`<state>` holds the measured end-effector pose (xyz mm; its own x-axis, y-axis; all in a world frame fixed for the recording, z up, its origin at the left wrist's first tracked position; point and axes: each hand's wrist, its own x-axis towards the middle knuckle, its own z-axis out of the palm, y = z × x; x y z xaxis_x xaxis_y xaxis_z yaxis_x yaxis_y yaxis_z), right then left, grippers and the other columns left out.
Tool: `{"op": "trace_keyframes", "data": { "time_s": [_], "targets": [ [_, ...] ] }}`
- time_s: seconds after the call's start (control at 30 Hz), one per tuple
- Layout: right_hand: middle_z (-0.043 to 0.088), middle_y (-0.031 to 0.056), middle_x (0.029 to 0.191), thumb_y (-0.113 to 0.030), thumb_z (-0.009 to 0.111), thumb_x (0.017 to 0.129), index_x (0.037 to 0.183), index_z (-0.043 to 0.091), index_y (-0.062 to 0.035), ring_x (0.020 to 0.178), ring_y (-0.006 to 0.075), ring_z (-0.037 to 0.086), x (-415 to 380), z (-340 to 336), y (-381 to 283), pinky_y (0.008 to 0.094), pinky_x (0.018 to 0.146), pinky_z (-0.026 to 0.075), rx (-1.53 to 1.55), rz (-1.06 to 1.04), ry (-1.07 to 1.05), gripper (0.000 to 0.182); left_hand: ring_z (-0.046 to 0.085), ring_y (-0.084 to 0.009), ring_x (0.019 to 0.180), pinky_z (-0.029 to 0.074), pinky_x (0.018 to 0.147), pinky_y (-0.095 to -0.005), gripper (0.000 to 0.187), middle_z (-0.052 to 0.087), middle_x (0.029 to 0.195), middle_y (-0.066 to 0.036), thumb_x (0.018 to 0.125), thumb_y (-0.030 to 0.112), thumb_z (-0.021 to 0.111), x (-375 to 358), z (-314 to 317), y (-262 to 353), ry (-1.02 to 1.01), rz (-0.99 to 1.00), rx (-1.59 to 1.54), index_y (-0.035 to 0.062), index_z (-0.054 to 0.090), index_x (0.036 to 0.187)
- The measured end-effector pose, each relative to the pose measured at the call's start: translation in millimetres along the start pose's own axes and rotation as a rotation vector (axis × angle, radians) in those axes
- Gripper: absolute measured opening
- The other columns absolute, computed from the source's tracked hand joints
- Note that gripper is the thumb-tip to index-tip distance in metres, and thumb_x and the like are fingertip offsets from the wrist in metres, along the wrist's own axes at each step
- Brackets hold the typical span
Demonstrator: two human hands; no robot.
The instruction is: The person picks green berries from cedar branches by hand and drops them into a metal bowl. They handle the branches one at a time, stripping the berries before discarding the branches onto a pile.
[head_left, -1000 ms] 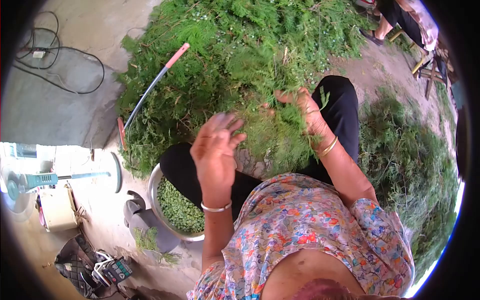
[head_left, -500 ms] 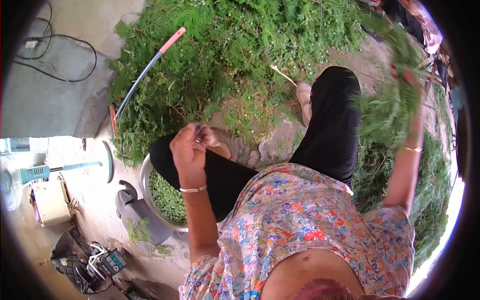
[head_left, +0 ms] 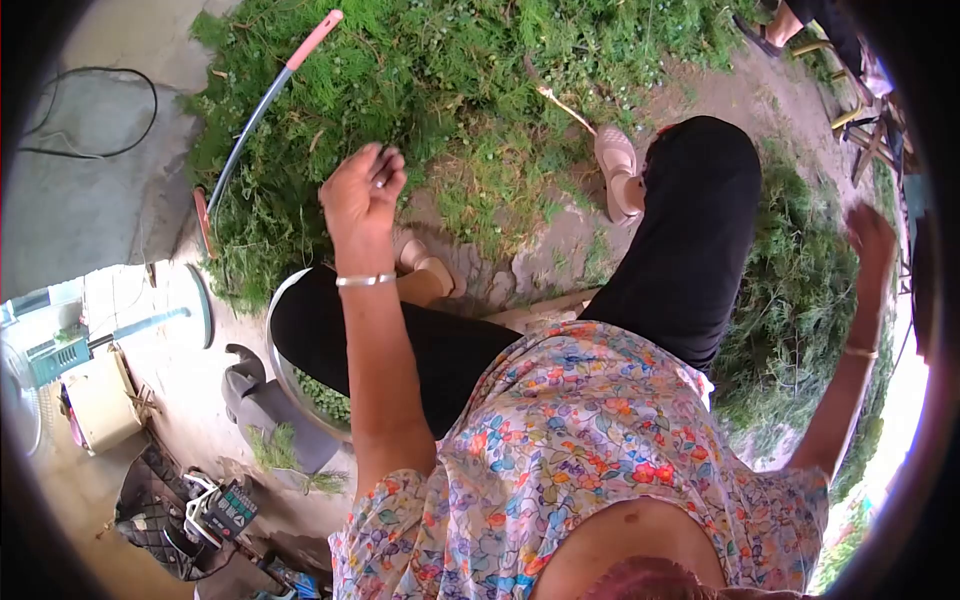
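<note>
My left hand (head_left: pixel 362 205), with a silver bracelet at the wrist, is raised above my left knee with its fingers curled together. A small glint shows between the fingers; what they hold, if anything, I cannot make out. Out at the right side, my right hand (head_left: pixel 872 240) is slightly blurred, its fingers extended and no branch in it. Below it lies a heap of green conifer branches (head_left: pixel 790 290). A bigger pile of cut branches (head_left: pixel 450 90) spreads in front of my feet. Partly under my left leg stands a metal basin (head_left: pixel 280 345) of small green berries (head_left: pixel 322 398).
A curved tool with a pink handle (head_left: pixel 315 38) rests on the pile's left side. At left are a fan (head_left: pixel 60 362), a grey bag-like object (head_left: pixel 285 420) with a sprig, and a black quilted bag (head_left: pixel 150 515). Another person's foot (head_left: pixel 760 38) shows at top right.
The leafy branch in my right hand is gone from it, and that hand has moved outward to the right and down. My left hand has risen forward, fingers still curled.
</note>
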<state>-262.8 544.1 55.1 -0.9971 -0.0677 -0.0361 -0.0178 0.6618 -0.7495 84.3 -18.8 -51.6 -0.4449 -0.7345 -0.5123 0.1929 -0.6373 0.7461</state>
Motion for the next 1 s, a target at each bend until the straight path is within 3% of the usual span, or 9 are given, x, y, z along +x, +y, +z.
{"op": "trace_keyframes", "data": {
  "time_s": [0.23, 0.3, 0.37, 0.4, 0.47, 0.53, 0.67, 0.83, 1.0],
  "targets": [
    [0.066, 0.0147, 0.084, -0.018, 0.063, 0.082, 0.098, 0.063, 0.0052, 0.079, 0.016, 0.065, -56, 232, -221, 0.0243, 0.068, 0.05, 0.04, -0.627, -0.388, 0.028, 0.054, -0.02, 0.046, 0.043, 0.041, -0.0306, 0.004, 0.058, 0.061, -0.012, 0.078, -0.001, 0.061, 84, -26, -100, 0.042, -0.133, 0.347, -0.0035, 0.059, 0.075],
    [0.067, 0.0114, 0.086, -0.016, 0.06, 0.087, 0.103, 0.061, 0.0044, 0.086, 0.0154, 0.064, -61, 266, -250, 0.0251, 0.08, 0.048, 0.042, -0.624, -0.552, 0.027, 0.055, -0.0198, 0.045, 0.042, 0.04, -0.0297, 0.013, 0.058, 0.056, -0.011, 0.076, 0.004, 0.06, 116, -73, -138, -0.115, -0.319, 0.409, 0.0021, 0.061, 0.063],
    [0.065, 0.0153, 0.079, -0.015, 0.061, 0.086, 0.101, 0.061, 0.0034, 0.07, 0.0201, 0.061, -95, 285, -294, 0.0308, 0.066, 0.049, -0.077, -0.721, -0.509, 0.024, 0.058, -0.021, 0.047, 0.042, 0.041, -0.03, 0.019, 0.059, 0.055, -0.012, 0.073, 0.01, 0.062, 139, -123, -189, -0.41, 0.289, 1.797, 0.0086, 0.062, 0.054],
    [0.062, 0.0192, 0.071, -0.014, 0.063, 0.085, 0.099, 0.062, 0.0023, 0.054, 0.0249, 0.057, -102, 294, -305, 0.0365, 0.052, 0.05, -0.19, -0.82, -0.456, 0.022, 0.061, -0.0239, 0.051, 0.045, 0.045, -0.0325, 0.018, 0.061, 0.056, -0.012, 0.071, 0.012, 0.062, 161, -168, -236, -0.385, 0.179, 1.77, 0.0107, 0.063, 0.053],
    [0.064, 0.015, 0.078, -0.014, 0.062, 0.085, 0.1, 0.062, 0.0033, 0.069, 0.0193, 0.061, -81, 319, -290, 0.0305, 0.064, 0.049, -0.085, -0.635, -0.591, 0.023, 0.063, -0.0268, 0.055, 0.048, 0.048, -0.0351, 0.017, 0.062, 0.057, -0.013, 0.07, 0.013, 0.063, 172, -190, -282, -0.368, 0.065, 1.738, 0.0129, 0.064, 0.052],
    [0.067, 0.0111, 0.082, -0.011, 0.06, 0.086, 0.1, 0.061, 0.0052, 0.081, 0.0133, 0.064, -67, 339, -276, 0.0241, 0.075, 0.049, 0.018, -0.48, -0.739, 0.022, 0.065, -0.0351, 0.07, 0.052, 0.063, -0.0408, 0.009, 0.065, 0.07, -0.018, 0.071, 0.014, 0.062, 147, -157, -299, 0.335, -0.133, 1.219, 0.0086, 0.069, 0.068],
    [0.066, 0.0111, 0.081, -0.012, 0.06, 0.085, 0.098, 0.061, 0.0062, 0.079, 0.0152, 0.064, -63, 345, -272, 0.0262, 0.075, 0.049, -0.093, -0.365, -0.693, 0.023, 0.06, -0.0411, 0.089, 0.049, 0.077, -0.0439, 0.009, 0.064, 0.087, -0.021, 0.072, 0.011, 0.065, 119, -123, -285, 0.325, -0.132, 1.39, 0.0052, 0.064, 0.079],
    [0.065, 0.0124, 0.084, -0.022, 0.06, 0.085, 0.103, 0.059, 0.0043, 0.087, 0.0171, 0.061, -69, 344, -276, 0.0307, 0.085, 0.043, -0.006, -0.249, -0.645, 0.032, 0.06, -0.042, 0.088, 0.049, 0.076, -0.0459, 0.017, 0.063, 0.092, -0.022, 0.074, 0.008, 0.057, 120, -118, -283, 0.249, -0.178, 1.576, 0.0047, 0.062, 0.09],
    [0.062, 0.0106, 0.085, -0.026, 0.058, 0.087, 0.107, 0.057, 0.0035, 0.088, 0.0168, 0.059, -62, 339, -265, 0.0316, 0.084, 0.042, 0.072, -0.202, -0.641, 0.036, 0.063, -0.0356, 0.074, 0.051, 0.066, -0.0425, 0.008, 0.064, 0.08, -0.021, 0.074, 0.007, 0.056, 134, -173, -296, 0.101, 0.026, 1.726, 0.0014, 0.061, 0.076]
  ]
}}
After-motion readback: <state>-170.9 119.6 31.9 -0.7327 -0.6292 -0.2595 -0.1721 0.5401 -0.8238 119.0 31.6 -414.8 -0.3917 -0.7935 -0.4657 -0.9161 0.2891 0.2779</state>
